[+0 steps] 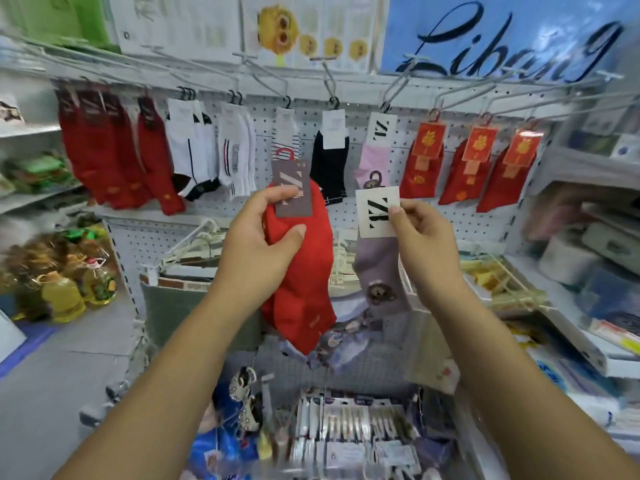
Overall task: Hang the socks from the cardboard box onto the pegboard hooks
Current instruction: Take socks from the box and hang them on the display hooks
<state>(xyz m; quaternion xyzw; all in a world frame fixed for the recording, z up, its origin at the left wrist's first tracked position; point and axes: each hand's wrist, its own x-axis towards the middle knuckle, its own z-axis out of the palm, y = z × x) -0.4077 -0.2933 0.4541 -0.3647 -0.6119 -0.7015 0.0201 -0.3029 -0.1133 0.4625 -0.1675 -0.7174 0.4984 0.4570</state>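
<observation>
Left hand (258, 233) grips a red sock (304, 271) below the pegboard (346, 109); right hand (420, 230) pinches a lilac sock's (375, 268) card, both arms raised.

Red sock (304, 282) — matt knitted cloth; its grey label (292, 174) is matt card. Lilac sock (375, 268): the same matt knit, with a smooth pale card label (372, 213). Pegboard (450, 220): perforated, white-painted, dull finish. Hooks (330, 81): metal wire, slight sheen. Bottles (62, 296) — glossy clear plastic.
</observation>
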